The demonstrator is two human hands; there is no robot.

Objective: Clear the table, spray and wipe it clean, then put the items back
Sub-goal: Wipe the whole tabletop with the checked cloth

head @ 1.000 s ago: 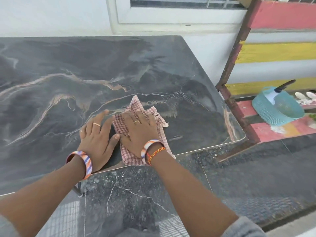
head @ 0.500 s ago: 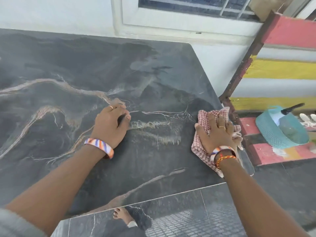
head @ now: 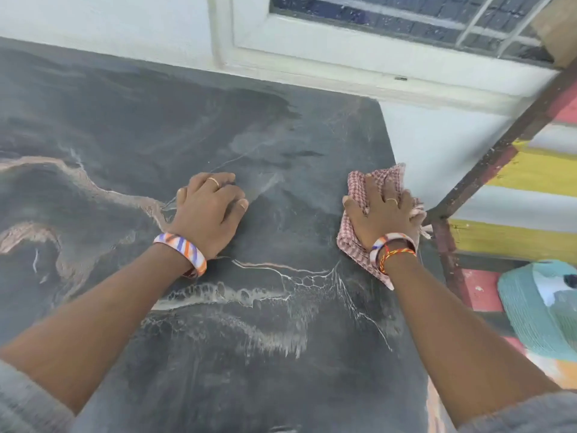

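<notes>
The dark marble-patterned table [head: 281, 339] fills most of the head view and has nothing standing on it. My right hand [head: 381, 220] presses flat, fingers spread, on a red-and-white checked cloth [head: 354, 245] at the table's right edge, toward the far corner. My left hand [head: 209, 210] rests on the tabletop about a forearm's length to the left, fingers curled under, holding nothing. A white spray bottle [head: 549, 282] lies in a teal basket [head: 524, 314] off the table to the right, blurred and partly cut off.
A red, yellow and white striped wooden structure [head: 515, 176] with a dark slanted rail stands close against the table's right side. A white wall and window frame [head: 312, 51] run along the far edge.
My right hand swept the cloth from the near middle of the table out to the right edge, then farther away. My left hand slid forward and its fingers curled under.
</notes>
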